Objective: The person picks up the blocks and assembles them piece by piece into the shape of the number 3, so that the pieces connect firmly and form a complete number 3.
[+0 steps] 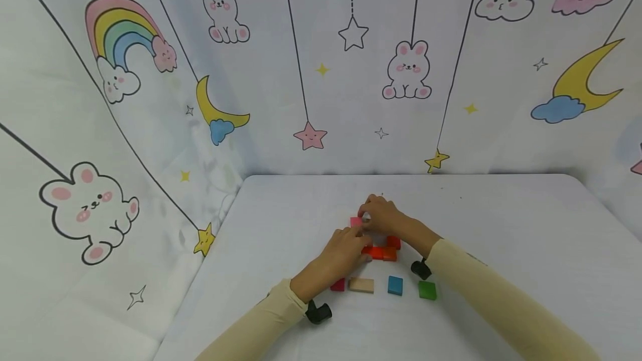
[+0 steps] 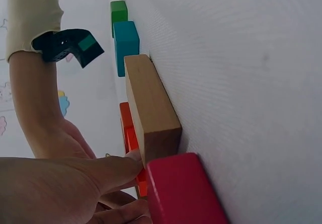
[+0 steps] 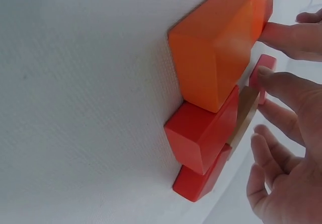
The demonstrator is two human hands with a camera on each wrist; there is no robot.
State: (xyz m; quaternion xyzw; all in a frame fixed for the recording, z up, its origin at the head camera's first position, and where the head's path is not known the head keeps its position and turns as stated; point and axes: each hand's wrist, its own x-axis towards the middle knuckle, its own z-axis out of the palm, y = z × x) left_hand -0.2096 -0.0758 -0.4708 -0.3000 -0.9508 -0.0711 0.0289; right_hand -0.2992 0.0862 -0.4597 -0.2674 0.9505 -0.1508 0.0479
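My left hand reaches in from the lower left and pinches the end of a red-orange block between thumb and fingers. Against that block stands an orange block. My right hand comes from the right and reaches over the row. Its thumb and forefinger pinch a small pink block at the far side. Red blocks and a tan wooden strip lie between the orange block and the right hand; in the head view the hands and forearm partly cover them.
Nearer the person, a crimson block, a plain wooden block, a blue block and a green block lie in a loose row on the white tabletop. A patterned cloth hangs behind.
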